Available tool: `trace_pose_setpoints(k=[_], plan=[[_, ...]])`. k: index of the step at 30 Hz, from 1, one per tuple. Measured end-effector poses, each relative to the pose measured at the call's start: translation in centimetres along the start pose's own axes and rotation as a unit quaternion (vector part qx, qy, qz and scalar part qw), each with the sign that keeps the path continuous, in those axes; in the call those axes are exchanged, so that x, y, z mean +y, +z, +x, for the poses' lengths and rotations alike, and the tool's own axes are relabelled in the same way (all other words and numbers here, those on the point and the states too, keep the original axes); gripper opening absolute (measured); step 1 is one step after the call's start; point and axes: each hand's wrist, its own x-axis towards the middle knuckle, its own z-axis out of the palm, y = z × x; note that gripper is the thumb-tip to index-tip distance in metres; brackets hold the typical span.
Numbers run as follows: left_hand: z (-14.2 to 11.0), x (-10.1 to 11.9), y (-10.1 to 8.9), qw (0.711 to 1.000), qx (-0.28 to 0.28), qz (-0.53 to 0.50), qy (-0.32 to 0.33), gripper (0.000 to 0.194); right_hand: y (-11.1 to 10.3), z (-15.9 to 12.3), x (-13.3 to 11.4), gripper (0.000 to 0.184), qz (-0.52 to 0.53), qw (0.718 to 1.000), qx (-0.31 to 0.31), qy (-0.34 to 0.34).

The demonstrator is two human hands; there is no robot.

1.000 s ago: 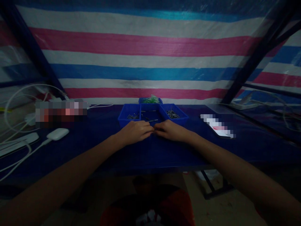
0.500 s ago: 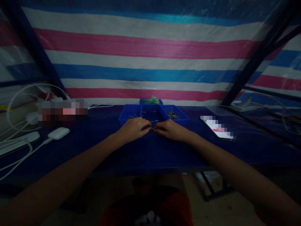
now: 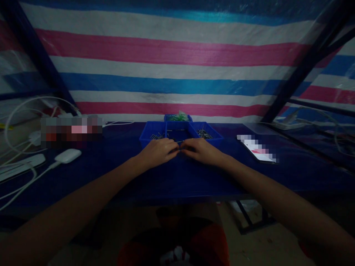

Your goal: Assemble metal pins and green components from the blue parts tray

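Since the last frame, my right hand (image 3: 203,150) has parted its grip slightly; I can't tell if it holds anything. My left hand (image 3: 158,152) keeps a small piece (image 3: 180,149) pinched, fingertips nearly meeting. Blue bins (image 3: 181,135) stand just beyond on the bench (image 3: 177,181), a phone (image 3: 256,148) rightward.

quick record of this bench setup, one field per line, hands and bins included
hands: bare left hand and bare right hand, fingertips close together, anything pinched too small to tell
left bin: blue plastic bin with thin metal pieces
middle bin: blue plastic, few thin pieces
right bin: blue plastic, many thin metal pieces
far bin: blue plastic, green plastic material
right side: phone with lit screen
left side: white rounded plastic device, white cable
surface: dark blue tabletop
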Motion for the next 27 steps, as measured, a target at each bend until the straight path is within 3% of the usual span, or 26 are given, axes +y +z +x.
trace_pose_setpoints(k=[17,27], plan=[[0.03,-0.01,-0.24,0.996,0.029,-0.068,-0.043,0.018,0.0,-0.08,-0.14,0.013,0.022,1.0,0.005,0.001],[0.36,-0.37,0.23,0.983,-0.015,-0.178,-0.045,0.019,0.28,-0.04,0.11,0.013,0.007,1.0,-0.003,0.002]])
